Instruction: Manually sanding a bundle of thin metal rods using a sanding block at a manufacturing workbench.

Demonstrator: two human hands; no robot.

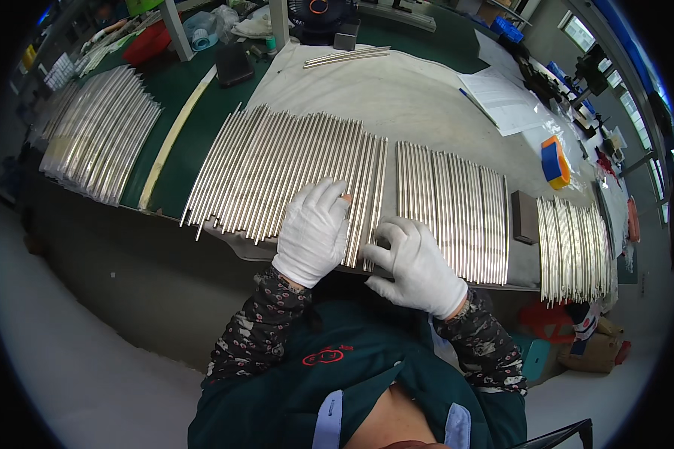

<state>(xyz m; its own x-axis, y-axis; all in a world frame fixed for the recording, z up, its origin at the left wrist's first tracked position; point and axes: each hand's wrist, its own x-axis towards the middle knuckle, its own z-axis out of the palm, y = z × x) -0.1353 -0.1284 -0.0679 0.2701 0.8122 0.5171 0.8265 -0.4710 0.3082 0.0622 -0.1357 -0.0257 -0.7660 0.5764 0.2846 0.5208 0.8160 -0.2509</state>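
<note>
My left hand (312, 232), in a white glove with one bare fingertip, lies flat on a wide row of thin shiny metal rods (277, 157). Its fingers point away from me across the rods. My right hand (416, 266), also gloved in white, is beside the near ends of the row's rightmost rods. Its fingers are bent, with a gap between thumb and forefinger; the forefinger reaches the rod ends, but whether it touches them is unclear. Just beyond this hand, to the right, lies a second, neater row of metal rods (457, 209).
Plastic-wrapped rods (105, 135) are stacked at left. A dark block (524, 217) separates the second row from another rod bundle (573, 251). An orange-and-blue tape roll (555, 162), papers (502, 101), a few loose rods (346, 57) and a black fan (318, 11) lie farther back.
</note>
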